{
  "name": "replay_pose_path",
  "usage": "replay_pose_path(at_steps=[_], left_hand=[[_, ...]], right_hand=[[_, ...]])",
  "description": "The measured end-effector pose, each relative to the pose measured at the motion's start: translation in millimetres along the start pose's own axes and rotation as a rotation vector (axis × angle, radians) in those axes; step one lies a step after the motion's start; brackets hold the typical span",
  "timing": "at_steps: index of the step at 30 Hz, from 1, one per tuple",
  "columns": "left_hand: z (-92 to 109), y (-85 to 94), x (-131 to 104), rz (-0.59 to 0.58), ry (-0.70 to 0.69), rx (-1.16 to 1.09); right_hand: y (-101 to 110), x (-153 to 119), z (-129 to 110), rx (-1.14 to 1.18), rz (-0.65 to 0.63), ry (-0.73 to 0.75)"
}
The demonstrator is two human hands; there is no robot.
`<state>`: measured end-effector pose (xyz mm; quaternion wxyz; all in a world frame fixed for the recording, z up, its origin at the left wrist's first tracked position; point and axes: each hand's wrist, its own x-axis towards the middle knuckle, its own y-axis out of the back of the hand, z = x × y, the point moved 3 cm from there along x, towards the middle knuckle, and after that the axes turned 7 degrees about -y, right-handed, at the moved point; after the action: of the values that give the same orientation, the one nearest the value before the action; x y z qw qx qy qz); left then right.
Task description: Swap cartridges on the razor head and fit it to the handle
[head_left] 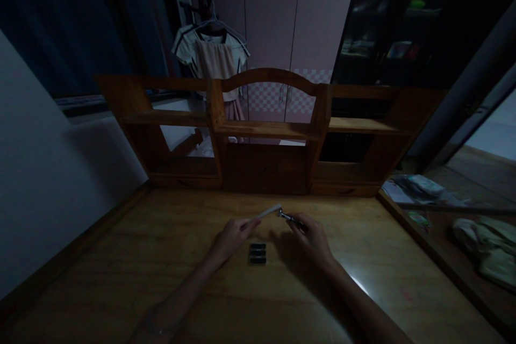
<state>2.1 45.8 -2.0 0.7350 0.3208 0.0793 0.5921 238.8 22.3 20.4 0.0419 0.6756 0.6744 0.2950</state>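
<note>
Above the middle of a wooden desk, my left hand is closed round the near end of a slim pale stick, whose exact kind is too dim to tell. The stick slants up to the right. My right hand grips a razor with a dark handle and a shiny silver neck. The razor's small head meets or nearly meets the stick's far tip; contact cannot be made out. Below and between my hands lies a small case with three black bars, flat on the desk.
The wooden desk has a raised shelf unit along its back. A wall borders the left. Beyond hang clothes before pink cupboards. Off the desk's right edge lie papers and a pale cloth bag.
</note>
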Motion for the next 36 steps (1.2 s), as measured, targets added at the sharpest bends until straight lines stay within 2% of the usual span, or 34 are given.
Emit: replay_pose_path(at_steps=[7, 13, 18, 24, 31, 36], left_hand=[[-5, -0.1, 0, 0.018, 0.044, -0.017], [-1, -1.8, -1, -0.017, 0.036, -0.044], [1, 0.9, -2, 0.024, 0.088, -0.024], [7, 0.1, -4, 0.032, 0.037, -0.035], [4, 2.7, -3, 0.067, -0.008, -0.036], [5, -0.8, -4, 0.022, -0.004, -0.046]], right_hand=[[6, -1, -4, 0.02, 0.067, -0.036], [1, -2, -1, 0.04, 0.007, -0.083], [2, 0, -2, 0.166, 0.04, -0.139], [-4, 2, 4, 0.231, -0.046, -0.171], [-3, 1, -2, 0.365, -0.109, -0.243], [-5, 0, -5, 0.397, -0.16, -0.264]])
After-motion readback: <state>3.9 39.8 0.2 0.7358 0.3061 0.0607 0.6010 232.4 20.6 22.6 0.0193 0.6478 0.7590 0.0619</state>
